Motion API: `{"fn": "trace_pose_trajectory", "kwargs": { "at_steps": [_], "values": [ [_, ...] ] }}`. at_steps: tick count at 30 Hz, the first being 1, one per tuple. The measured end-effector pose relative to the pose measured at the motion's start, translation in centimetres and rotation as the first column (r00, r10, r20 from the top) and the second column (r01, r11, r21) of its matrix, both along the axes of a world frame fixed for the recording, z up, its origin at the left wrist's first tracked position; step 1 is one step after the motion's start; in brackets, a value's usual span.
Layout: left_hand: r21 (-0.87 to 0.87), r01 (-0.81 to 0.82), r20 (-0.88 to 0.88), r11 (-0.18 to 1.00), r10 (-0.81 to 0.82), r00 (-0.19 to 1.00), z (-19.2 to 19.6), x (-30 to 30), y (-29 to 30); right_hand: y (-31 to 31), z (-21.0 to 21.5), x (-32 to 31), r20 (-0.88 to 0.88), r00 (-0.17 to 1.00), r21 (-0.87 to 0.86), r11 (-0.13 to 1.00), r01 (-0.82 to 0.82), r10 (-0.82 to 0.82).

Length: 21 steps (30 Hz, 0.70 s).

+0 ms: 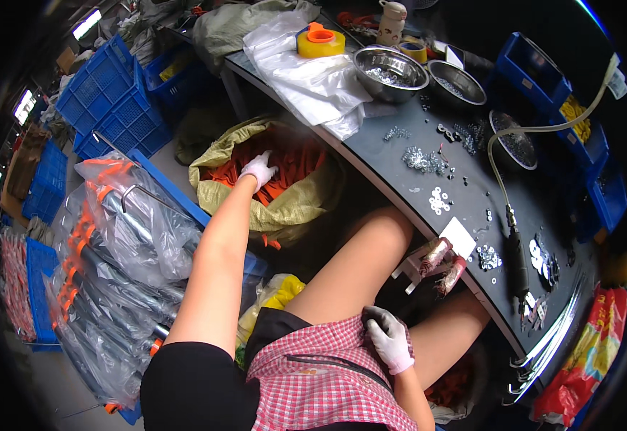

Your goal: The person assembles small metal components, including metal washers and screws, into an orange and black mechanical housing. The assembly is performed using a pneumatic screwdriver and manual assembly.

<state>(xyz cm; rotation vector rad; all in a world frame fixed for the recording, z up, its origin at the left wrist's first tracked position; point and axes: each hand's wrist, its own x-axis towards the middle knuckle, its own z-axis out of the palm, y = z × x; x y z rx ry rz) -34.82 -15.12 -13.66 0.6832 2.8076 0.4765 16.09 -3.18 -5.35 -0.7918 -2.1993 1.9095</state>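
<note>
My left hand (259, 170), in a white glove, reaches into a yellowish woven sack (295, 210) and touches the orange-red pieces (295, 154) heaped inside. Its visible fingers are spread apart, with the tips partly hidden among the pieces. My right hand (389, 339) wears a white glove with grey, worn fingers. It rests over my lap at the edge of the red checked apron (320, 373). The fingers there are curled together, and whatever they may hold is hidden.
At right, the dark workbench (399, 161) carries metal bowls (391, 73), washers (439, 201), small hardware and a corded tool (517, 251). Plastic-wrapped tubes with orange parts (116, 287) lie at left. Blue crates (116, 97) stand behind. Two wrapped handles (435, 257) jut from the bench edge.
</note>
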Motion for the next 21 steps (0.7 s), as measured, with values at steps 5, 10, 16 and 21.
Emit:
{"fn": "trace_pose_trajectory", "kwargs": {
  "at_steps": [5, 10, 16, 21],
  "values": [
    [0.055, -0.127, -0.073, 0.990, 0.131, 0.989, 1.3, 0.8, -1.2, -0.3, -0.1, 0.2, -0.036, 0.998, -0.008, 0.999, 0.042, -0.042],
    [0.192, -0.080, -0.497, 0.978, 0.168, 0.852, 12.2, 5.1, -4.6, 0.1, -2.7, 2.5, -0.029, 0.990, -0.057, 0.989, 0.136, -0.137],
    [0.865, 0.343, -0.399, 0.366, 0.087, 0.913, 21.5, 18.8, -6.2, 1.8, 6.0, -1.7, -0.487, 0.873, 0.469, 0.839, 0.277, -0.016],
    [0.993, -0.012, 0.083, 0.114, -0.652, 0.754, 21.5, 27.4, -6.2, 2.5, 12.8, -5.8, -0.298, 0.914, 0.598, 0.800, -0.046, 0.274]
  ]
}}
